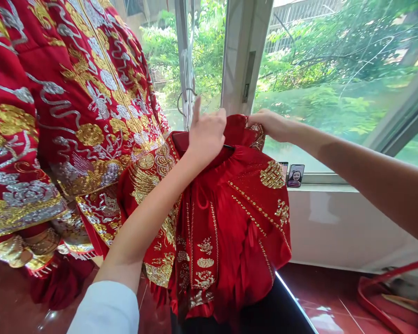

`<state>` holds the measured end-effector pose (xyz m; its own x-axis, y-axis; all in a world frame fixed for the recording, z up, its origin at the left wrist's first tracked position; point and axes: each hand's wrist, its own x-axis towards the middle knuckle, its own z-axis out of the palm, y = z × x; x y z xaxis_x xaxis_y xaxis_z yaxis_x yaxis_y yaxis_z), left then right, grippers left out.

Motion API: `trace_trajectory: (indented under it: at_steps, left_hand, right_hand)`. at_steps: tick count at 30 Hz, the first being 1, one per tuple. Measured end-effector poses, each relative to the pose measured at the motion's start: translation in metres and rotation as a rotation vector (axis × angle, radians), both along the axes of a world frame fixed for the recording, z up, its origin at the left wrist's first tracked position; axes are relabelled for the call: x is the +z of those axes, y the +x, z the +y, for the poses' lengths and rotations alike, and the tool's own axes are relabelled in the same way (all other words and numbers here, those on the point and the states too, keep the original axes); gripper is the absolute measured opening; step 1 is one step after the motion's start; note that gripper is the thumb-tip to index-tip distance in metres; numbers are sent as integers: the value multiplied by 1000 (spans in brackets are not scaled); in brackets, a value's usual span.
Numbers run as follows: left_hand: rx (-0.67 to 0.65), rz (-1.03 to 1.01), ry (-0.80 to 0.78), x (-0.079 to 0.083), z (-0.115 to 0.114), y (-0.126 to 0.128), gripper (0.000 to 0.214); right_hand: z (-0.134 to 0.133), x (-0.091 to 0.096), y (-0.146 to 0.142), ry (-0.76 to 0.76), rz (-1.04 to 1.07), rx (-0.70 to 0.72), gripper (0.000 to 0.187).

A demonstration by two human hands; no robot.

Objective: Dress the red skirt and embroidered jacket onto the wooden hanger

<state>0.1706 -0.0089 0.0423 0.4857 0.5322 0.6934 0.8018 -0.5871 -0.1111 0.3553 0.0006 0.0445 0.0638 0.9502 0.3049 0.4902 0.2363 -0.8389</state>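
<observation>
A red garment with gold embroidery, beaded lines and gathered fabric hangs before me. My left hand is at its neck opening, fingers curled and one digit pointing up; what those fingers grip is hidden. On the far side, my right hand pinches the garment's raised red edge, which has gold trim. A short dark piece, perhaps part of a hanger, shows inside the opening. Left of my left hand, a thin metal hook is visible by the window frame.
A larger red jacket with gold and silver embroidery stands close on the left. Windows with greenery outside fill the back. A phone leans on the sill. A red-framed object sits low at right on the tiled floor.
</observation>
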Motion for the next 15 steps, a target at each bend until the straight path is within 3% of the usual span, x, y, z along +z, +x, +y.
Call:
trace_trajectory:
  at_steps: [4, 7, 11, 15]
  left_hand:
    - [-17, 72, -112, 8, 10, 24, 28]
    - [-41, 48, -134, 8, 24, 29, 23]
    - [-25, -57, -59, 0, 29, 26, 24]
    - [-25, -89, -24, -4, 27, 25, 22]
  right_hand:
    - [-1, 7, 3, 54, -315, 33, 34]
    - [2, -2, 9, 107, -435, -25, 21]
    - [4, -28, 12, 151, -278, 56, 19]
    - [10, -57, 10, -16, -14, 231, 23]
